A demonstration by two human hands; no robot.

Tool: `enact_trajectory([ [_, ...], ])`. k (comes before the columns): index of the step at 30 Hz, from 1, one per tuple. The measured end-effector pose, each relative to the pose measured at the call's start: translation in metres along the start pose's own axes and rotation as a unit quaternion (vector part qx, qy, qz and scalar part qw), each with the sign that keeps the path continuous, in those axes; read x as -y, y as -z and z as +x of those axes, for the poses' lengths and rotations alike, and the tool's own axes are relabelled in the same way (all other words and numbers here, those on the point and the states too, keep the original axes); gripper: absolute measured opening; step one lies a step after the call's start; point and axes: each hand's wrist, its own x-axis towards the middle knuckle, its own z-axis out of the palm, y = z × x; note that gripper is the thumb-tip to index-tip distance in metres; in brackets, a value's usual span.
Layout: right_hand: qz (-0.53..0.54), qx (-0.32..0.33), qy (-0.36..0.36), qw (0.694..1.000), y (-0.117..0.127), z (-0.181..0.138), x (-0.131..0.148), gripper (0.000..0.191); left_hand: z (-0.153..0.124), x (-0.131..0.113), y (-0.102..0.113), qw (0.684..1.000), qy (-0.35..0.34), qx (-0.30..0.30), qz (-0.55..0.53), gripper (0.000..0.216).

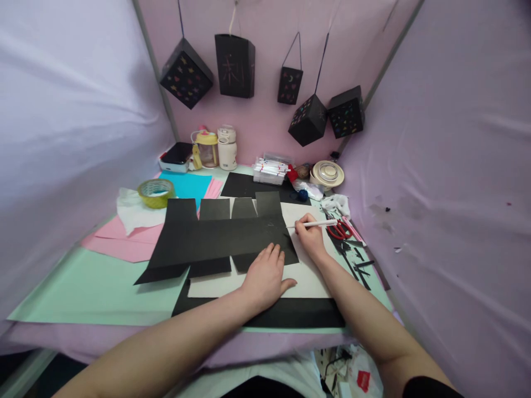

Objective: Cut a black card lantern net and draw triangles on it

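Observation:
A black cut-out paper sheet with flaps (pixel 215 237) lies over a white sheet (pixel 309 279) on the mint-green table cover (pixel 91 287). My left hand (pixel 265 276) rests flat on the black sheet's lower right part, fingers spread. My right hand (pixel 310 237) is closed on a white pen (pixel 313 224), whose tip touches the right end of the black sheet. Another black sheet (pixel 290 312) lies under the white one near the table's front edge.
Red scissors (pixel 339 229) and black paper scraps (pixel 359 268) lie right of my right hand. Pink paper (pixel 124 243), blue paper (pixel 186 185), a tape roll (pixel 156 192), a marker box (pixel 270 171), bottles (pixel 215 148) and hanging black lanterns (pixel 234 65) stand behind.

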Motion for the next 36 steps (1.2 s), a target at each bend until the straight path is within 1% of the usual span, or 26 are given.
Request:
enact_trajectory([
  [2, 0.03, 0.003, -0.02, 0.999, 0.002, 0.003, -0.002, 0.016, 0.001, -0.001, 0.003, 1.0, -0.002, 0.006, 0.014, 0.074],
  [4, 0.058, 0.024, -0.04, 0.997, 0.002, 0.005, -0.002, 0.011, 0.004, -0.005, 0.007, 0.999, -0.005, 0.019, 0.041, 0.076],
  [5, 0.063, 0.034, -0.046, 0.996, 0.003, 0.006, -0.002, 0.012, 0.006, -0.008, 0.01, 0.998, -0.004, 0.025, 0.054, 0.077],
  [7, 0.049, 0.049, -0.049, 0.996, 0.004, 0.008, -0.002, 0.015, 0.011, -0.015, 0.015, 0.997, 0.004, 0.029, 0.076, 0.077],
  [9, 0.017, 0.057, -0.045, 0.997, 0.006, 0.008, -0.001, 0.014, 0.016, -0.021, 0.018, 0.996, 0.019, 0.018, 0.085, 0.077],
  [12, -0.013, 0.059, -0.039, 0.997, 0.01, 0.008, -0.002, 0.011, 0.021, -0.026, 0.015, 0.996, 0.035, -0.004, 0.082, 0.077],
  [14, -0.017, 0.059, -0.041, 0.997, 0.011, 0.008, -0.005, 0.009, 0.022, -0.027, 0.011, 0.996, 0.033, -0.012, 0.081, 0.077],
  [18, -0.023, 0.071, -0.038, 0.996, 0.009, 0.008, -0.008, 0.012, 0.021, -0.025, 0.002, 0.996, 0.024, -0.026, 0.076, 0.089],
  [20, -0.027, 0.077, -0.034, 0.996, 0.009, 0.008, -0.009, 0.012, 0.02, -0.025, 0.001, 0.997, 0.027, -0.021, 0.069, 0.09],
  [23, -0.033, 0.082, -0.03, 0.996, 0.009, 0.008, -0.01, 0.01, 0.02, -0.025, 0.001, 0.998, 0.028, -0.007, 0.059, 0.087],
  [28, -0.041, 0.09, -0.036, 0.994, 0.008, 0.008, -0.012, 0.009, 0.021, -0.025, 0.002, 0.999, 0.026, 0.01, 0.043, 0.085],
  [36, -0.04, 0.095, -0.049, 0.993, 0.007, 0.007, -0.013, 0.011, 0.022, -0.026, 0.003, 0.999, 0.029, 0.012, 0.04, 0.087],
])
